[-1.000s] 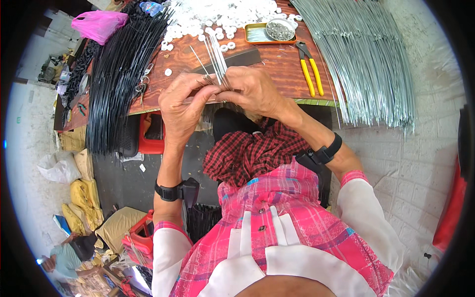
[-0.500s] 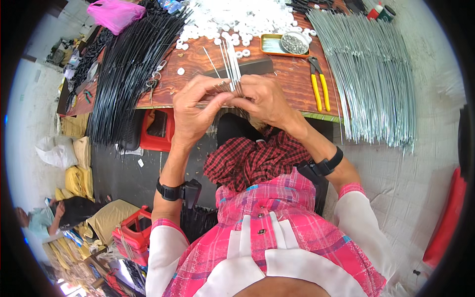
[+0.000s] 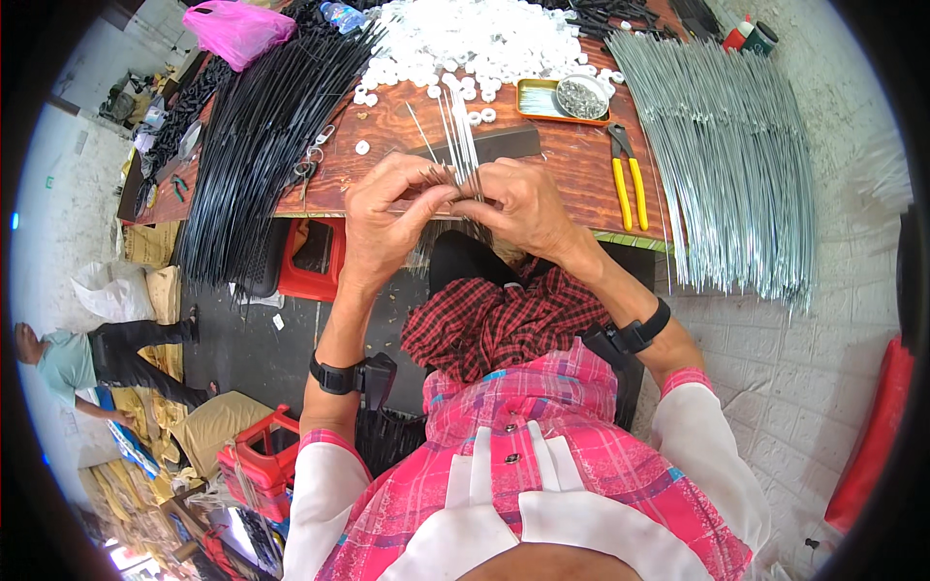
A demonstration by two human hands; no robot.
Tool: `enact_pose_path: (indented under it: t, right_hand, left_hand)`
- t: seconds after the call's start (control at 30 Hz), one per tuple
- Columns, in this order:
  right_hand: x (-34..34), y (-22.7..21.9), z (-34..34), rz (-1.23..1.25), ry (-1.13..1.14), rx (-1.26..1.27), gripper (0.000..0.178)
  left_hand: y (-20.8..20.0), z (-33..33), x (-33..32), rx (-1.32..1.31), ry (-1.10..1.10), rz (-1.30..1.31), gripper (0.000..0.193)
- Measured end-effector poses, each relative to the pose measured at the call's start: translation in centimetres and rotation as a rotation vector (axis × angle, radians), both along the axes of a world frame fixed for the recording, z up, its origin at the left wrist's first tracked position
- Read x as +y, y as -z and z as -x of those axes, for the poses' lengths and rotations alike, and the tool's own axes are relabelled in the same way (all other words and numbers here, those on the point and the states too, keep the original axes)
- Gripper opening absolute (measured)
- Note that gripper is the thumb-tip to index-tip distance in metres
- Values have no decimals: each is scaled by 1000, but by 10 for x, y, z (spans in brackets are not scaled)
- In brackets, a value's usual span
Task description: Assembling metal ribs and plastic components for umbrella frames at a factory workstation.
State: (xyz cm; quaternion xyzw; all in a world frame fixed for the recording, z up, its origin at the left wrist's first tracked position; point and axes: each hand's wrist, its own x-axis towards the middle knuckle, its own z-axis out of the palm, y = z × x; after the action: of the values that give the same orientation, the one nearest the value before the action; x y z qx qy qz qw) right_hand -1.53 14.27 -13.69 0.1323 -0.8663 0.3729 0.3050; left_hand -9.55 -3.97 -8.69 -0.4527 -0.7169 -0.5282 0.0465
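A bunch of thin metal rods point(image 3: 459, 131) stands up between my two hands, above the table's near edge. My left hand point(image 3: 392, 203) is closed on part of the bunch, thumb pointing to the right. From the other side my right hand point(image 3: 523, 198) pinches the rods, its thumb near the left one. One rod point(image 3: 420, 133) leans apart to the left of the others. The lower ends below my fingers are mostly hidden. Just behind my hands lies a dark flat bar point(image 3: 501, 144) on the wooden table point(image 3: 387, 121).
Black strands point(image 3: 262, 136) overhang the table at left, silvery rods point(image 3: 722, 165) at right. White rings point(image 3: 475, 44) are heaped at the back. Yellow-handled pliers point(image 3: 630, 184), a small tray point(image 3: 536, 100) with a round dish point(image 3: 582, 97) and scissors point(image 3: 312, 155) lie nearer. Another person point(image 3: 87, 363) is at far left.
My hands stay nearly in place, with the bunch still between them. The whole view has shifted slightly. At far left the other person shows more fully, legs now stretched to the right.
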Motion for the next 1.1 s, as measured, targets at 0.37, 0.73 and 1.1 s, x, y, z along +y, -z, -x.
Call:
enact_pose_path:
  t: [0.37, 0.73, 1.1]
  right_hand:
    - [2, -1, -1, 7, 22, -35, 20]
    - [0, 3, -4, 24, 12, -33, 18]
    - [5, 3, 2, 33, 13, -14, 22]
  left_hand:
    - [1, 1, 1, -57, 18, 28, 14]
    - [5, -6, 1, -204, 46, 43, 15]
    - [2, -2, 8, -180, 44, 49, 14]
